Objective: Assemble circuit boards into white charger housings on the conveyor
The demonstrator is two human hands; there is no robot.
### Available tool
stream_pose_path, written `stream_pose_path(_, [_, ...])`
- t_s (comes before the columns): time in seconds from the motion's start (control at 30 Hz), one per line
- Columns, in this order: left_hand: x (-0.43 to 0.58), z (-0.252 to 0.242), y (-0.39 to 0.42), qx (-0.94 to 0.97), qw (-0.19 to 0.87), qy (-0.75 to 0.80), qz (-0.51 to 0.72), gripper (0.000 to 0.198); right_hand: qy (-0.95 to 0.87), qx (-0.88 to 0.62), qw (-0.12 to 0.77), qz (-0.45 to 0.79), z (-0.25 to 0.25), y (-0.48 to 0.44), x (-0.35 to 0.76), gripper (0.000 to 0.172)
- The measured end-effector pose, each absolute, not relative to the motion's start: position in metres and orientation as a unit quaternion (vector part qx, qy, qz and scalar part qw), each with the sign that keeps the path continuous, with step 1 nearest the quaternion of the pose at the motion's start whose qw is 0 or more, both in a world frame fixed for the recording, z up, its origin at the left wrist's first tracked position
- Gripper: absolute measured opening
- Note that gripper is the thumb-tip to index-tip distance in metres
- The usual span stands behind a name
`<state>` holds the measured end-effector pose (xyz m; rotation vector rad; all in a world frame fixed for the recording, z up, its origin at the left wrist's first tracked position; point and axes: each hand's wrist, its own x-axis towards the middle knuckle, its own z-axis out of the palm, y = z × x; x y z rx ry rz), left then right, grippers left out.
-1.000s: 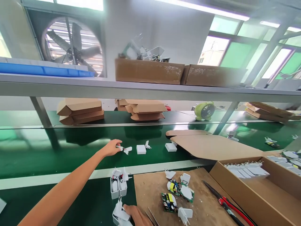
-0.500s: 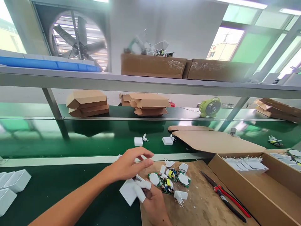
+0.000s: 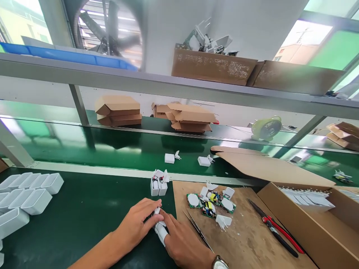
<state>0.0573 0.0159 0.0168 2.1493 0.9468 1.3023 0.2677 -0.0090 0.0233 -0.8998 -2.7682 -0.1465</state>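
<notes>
My left hand (image 3: 137, 221) is closed, thumb and fingers pressed on a small white plastic housing (image 3: 157, 211). From the other side, my right hand (image 3: 186, 241) grips the same housing, which the fingers mostly hide. White covers wrap some right fingertips, and a watch (image 3: 220, 262) is on that wrist. Just beyond the hands stand two open white cases (image 3: 158, 186) with wired parts inside. Tweezers (image 3: 198, 229) lie beside my right hand on a brown cardboard sheet (image 3: 246, 239). Farther along it is a cluster of green circuit boards (image 3: 209, 205) with white plug parts, one plug piece (image 3: 223, 221) lying nearest.
Rows of white cases (image 3: 36, 201) stand at left. Red-and-black pliers (image 3: 276, 229) lie beside an open carton (image 3: 303, 228) holding white pieces. Two white adapters (image 3: 169, 158) rest on the green conveyor behind the metal rail (image 3: 112, 170). A shelf (image 3: 157, 80) crosses above.
My left hand has come down onto the white housing, meeting my right hand. Both are now nearer the front. The tweezers and the two open cases have come into sight, and the view has shifted.
</notes>
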Motion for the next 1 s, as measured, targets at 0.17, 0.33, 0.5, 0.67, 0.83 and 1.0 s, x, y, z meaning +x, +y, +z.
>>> stream_pose_path(0.17, [0.040,0.015,0.022,0.733,0.262,0.414,0.472,0.041,-0.937,-0.315,0.150,0.002,0.040,-0.005,0.276,0.044])
stream_pose_path(0.33, [0.015,0.009,0.021,0.661,0.320,0.488,0.472,0.047,-0.925,-0.330,0.183,0.043,0.048,-0.004,0.280,0.040])
stream_pose_path(0.5, [0.011,0.017,0.022,0.652,0.324,0.469,0.501,0.047,-0.927,-0.335,0.167,0.030,0.023,-0.002,0.279,0.022])
stream_pose_path(0.67, [0.013,0.021,0.016,0.696,0.274,0.413,0.518,0.059,-0.866,-0.372,0.294,0.156,0.019,-0.001,0.268,0.022])
stream_pose_path(0.83, [0.033,0.013,-0.008,0.751,0.215,0.368,0.505,0.095,-0.499,-0.421,0.485,0.582,0.034,-0.011,0.233,0.028])
stream_pose_path(1.0, [0.048,0.018,-0.017,0.728,0.171,0.347,0.566,0.082,-0.307,-0.358,0.496,0.729,0.042,-0.020,0.216,0.030])
